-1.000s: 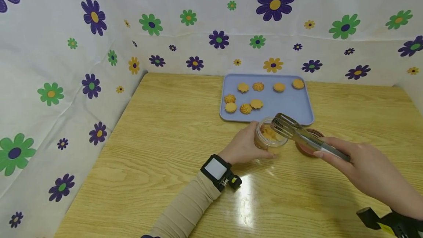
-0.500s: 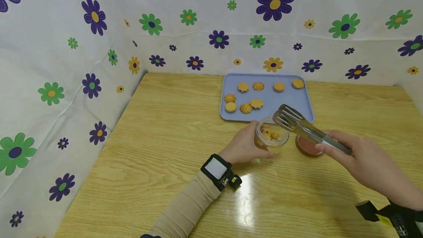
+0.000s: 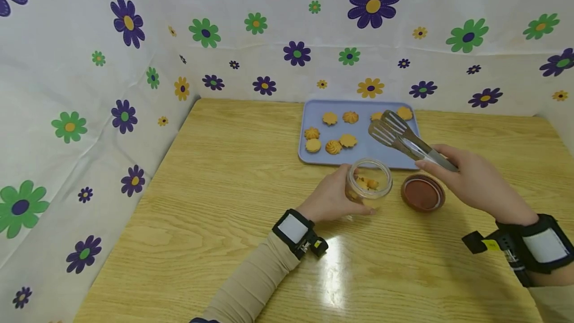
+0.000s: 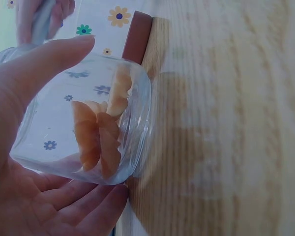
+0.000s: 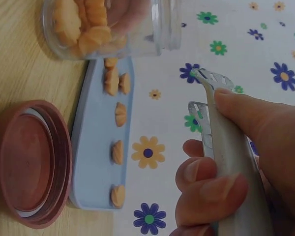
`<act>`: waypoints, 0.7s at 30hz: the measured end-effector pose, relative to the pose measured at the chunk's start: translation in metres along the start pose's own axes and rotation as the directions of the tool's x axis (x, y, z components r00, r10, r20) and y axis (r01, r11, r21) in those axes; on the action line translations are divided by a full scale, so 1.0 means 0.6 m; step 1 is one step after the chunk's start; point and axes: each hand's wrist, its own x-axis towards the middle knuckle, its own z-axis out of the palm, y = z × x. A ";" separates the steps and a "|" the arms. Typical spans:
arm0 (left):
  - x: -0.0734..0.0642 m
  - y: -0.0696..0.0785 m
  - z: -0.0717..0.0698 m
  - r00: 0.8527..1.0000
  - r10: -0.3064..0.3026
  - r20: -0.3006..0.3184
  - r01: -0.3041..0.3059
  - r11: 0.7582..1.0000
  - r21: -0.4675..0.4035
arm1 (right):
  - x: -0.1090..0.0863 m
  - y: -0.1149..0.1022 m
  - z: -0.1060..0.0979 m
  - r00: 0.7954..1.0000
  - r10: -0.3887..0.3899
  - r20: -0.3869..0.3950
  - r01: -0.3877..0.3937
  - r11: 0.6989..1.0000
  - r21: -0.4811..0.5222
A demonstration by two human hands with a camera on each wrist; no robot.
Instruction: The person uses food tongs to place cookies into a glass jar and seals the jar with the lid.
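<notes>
In the head view my left hand [image 3: 329, 196] grips a clear glass jar [image 3: 374, 196] standing on the table. Inside it, several cookies [image 4: 88, 137] lie at the bottom, seen through the glass in the left wrist view. My right hand [image 3: 477, 181] holds metal serving tongs [image 3: 441, 159] by the handle. Their slotted ends are spread apart above the right part of a blue tray [image 3: 365, 156], and I see nothing between them. Several cookies [image 3: 333, 147] lie on that tray; the tongs partly cover one at the back.
A reddish-brown round lid [image 3: 422, 193] lies inner side up on the wooden table [image 3: 215, 188], between the jar and my right hand. White flowered cloth [image 3: 278, 24] hangs behind the table and along its left side.
The tongs have moved from over the jar's mouth up and away to above the tray, and their ends have spread. The jar's contents look lower than before. My left hand has stayed put.
</notes>
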 end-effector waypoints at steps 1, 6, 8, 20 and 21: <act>0.000 0.000 0.000 1.000 0.000 -0.001 0.000 1.000 -0.002 | 0.008 0.001 0.002 1.000 -0.002 0.001 0.002 1.000 -0.007; 0.002 -0.003 0.002 1.000 0.003 -0.010 -0.003 1.000 -0.010 | 0.047 -0.001 0.018 1.000 -0.012 0.013 0.013 0.999 -0.040; 0.002 -0.004 0.003 1.000 -0.001 -0.012 0.001 1.000 -0.007 | 0.059 -0.002 0.027 0.999 -0.007 0.034 0.008 0.999 -0.037; 0.004 -0.003 0.003 1.000 -0.009 -0.006 0.009 1.000 -0.001 | 0.104 -0.008 0.062 0.997 -0.005 0.079 0.007 1.000 -0.028; 0.004 -0.003 0.003 1.000 -0.009 -0.006 0.009 1.000 -0.001 | 0.105 -0.009 0.064 0.997 -0.003 0.082 0.005 1.000 -0.030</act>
